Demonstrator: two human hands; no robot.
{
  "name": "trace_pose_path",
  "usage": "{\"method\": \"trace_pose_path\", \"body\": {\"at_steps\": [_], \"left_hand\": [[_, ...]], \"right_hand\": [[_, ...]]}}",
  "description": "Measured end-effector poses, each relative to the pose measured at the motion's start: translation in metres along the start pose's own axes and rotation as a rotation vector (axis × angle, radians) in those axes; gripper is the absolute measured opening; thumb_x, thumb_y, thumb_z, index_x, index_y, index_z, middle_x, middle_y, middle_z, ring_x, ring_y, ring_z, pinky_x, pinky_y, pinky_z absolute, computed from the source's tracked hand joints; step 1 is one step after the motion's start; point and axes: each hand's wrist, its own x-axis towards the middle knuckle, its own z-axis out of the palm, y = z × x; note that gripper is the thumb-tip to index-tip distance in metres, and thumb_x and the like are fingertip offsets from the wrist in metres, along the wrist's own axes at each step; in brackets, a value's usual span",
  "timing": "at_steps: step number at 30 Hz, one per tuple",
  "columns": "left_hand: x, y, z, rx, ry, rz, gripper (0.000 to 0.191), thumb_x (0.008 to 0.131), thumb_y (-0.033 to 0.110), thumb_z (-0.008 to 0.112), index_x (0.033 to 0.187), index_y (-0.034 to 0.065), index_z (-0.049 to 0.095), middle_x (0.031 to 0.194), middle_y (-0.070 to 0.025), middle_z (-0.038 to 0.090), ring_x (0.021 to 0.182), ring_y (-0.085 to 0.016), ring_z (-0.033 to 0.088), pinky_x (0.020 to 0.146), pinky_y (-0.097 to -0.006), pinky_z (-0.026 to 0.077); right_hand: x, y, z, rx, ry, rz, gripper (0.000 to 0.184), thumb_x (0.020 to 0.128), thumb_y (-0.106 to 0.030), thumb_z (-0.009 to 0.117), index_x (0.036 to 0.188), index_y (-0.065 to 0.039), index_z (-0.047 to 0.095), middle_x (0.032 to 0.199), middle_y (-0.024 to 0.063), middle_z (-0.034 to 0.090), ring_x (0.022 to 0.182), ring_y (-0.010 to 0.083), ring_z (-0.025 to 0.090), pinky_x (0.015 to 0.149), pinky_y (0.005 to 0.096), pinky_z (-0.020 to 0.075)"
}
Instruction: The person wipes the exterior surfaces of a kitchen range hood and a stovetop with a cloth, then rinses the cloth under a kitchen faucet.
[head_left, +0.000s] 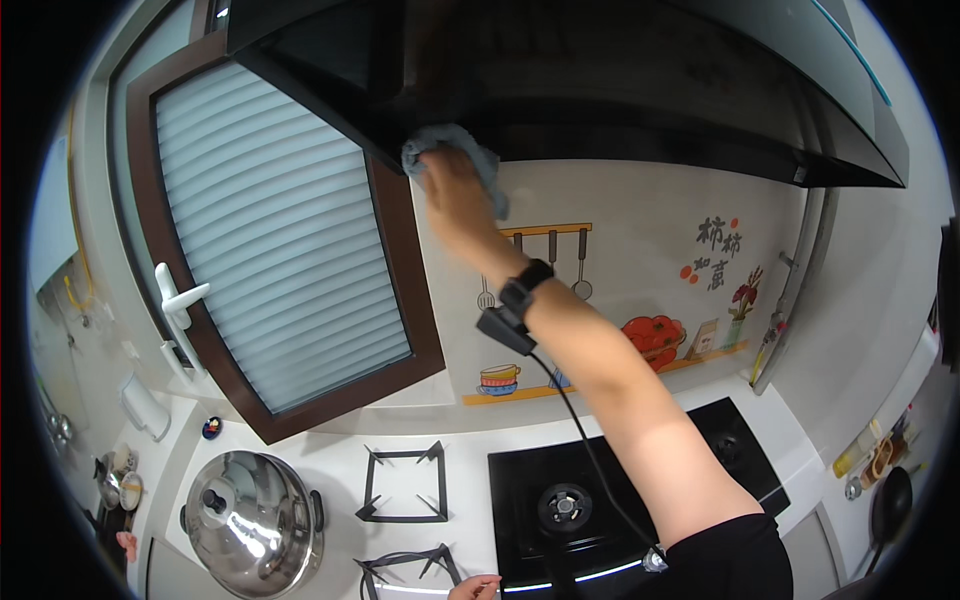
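Note:
My right hand (454, 195) is raised and holds a bunched blue-grey cloth (487, 169) against the lower left corner of a black range hood (637, 135). A black band and a small black device with a cable (577, 412) are on that wrist. Low in the picture, only the fingers of my left hand (476, 588) show, beside the front left part of the black glass gas hob (525, 555); nothing is seen in them, though most of the hand is cut off. Two black pan supports (407, 519) lie on the white counter to the left of the hob.
A lidded steel pot (251, 517) stands on the counter at the left. Above it, a brown-framed window sash (409, 285) with a white handle (180, 300) juts inward beside the hood. A metal pipe (806, 277) runs up the right corner. A black pan (892, 499) is at far right.

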Motion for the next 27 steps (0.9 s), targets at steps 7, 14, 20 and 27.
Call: {"method": "trace_pose_path", "body": {"at_steps": [7, 14, 20, 27], "left_hand": [[-0.003, 0.021, 0.007, 0.114, -0.009, -0.009, 0.022, 0.09, 0.017, 0.056, 0.104, 0.0019, 0.064, 0.091, -0.0082, 0.066, 0.08, -0.015, 0.06, 0.071, -0.0281, 0.048], [0.004, 0.014, 0.011, 0.068, 0.002, 0.042, 0.024, 0.09, 0.018, 0.057, 0.106, 0.0021, 0.063, 0.094, -0.0088, 0.065, 0.082, -0.015, 0.06, 0.074, -0.0283, 0.049], [0.002, -0.005, 0.006, 0.027, -0.021, -0.06, 0.025, 0.091, 0.019, 0.056, 0.108, 0.0027, 0.062, 0.093, -0.0088, 0.065, 0.083, -0.016, 0.059, 0.074, -0.0286, 0.048], [0.004, -0.013, 0.001, 0.002, -0.015, -0.034, 0.024, 0.091, 0.018, 0.055, 0.107, 0.0008, 0.061, 0.092, -0.01, 0.065, 0.083, -0.016, 0.059, 0.073, -0.0293, 0.048]], "right_hand": [[-0.005, 0.029, -0.086, 0.179, 0.227, -0.251, 0.027, 0.087, -0.012, 0.056, 0.113, -0.005, 0.055, 0.106, 0.0155, 0.058, 0.09, 0.0336, 0.058, 0.076, 0.0383, 0.0482], [0.037, -0.023, -0.075, -0.147, 0.374, -0.548, 0.048, 0.074, -0.006, 0.066, 0.119, -0.019, 0.057, 0.106, 0.006, 0.053, 0.089, 0.0275, 0.053, 0.072, 0.0345, 0.0494], [0.032, 0.005, -0.021, -0.37, 0.271, -0.542, 0.049, 0.073, -0.001, 0.062, 0.119, -0.019, 0.057, 0.1, 0.0047, 0.05, 0.083, 0.027, 0.051, 0.074, 0.0338, 0.0493], [0.021, 0.026, -0.005, -0.411, 0.053, -0.391, 0.045, 0.077, 0.0, 0.055, 0.119, -0.016, 0.056, 0.102, 0.0071, 0.051, 0.092, 0.0295, 0.051, 0.08, 0.0371, 0.0485]]}}
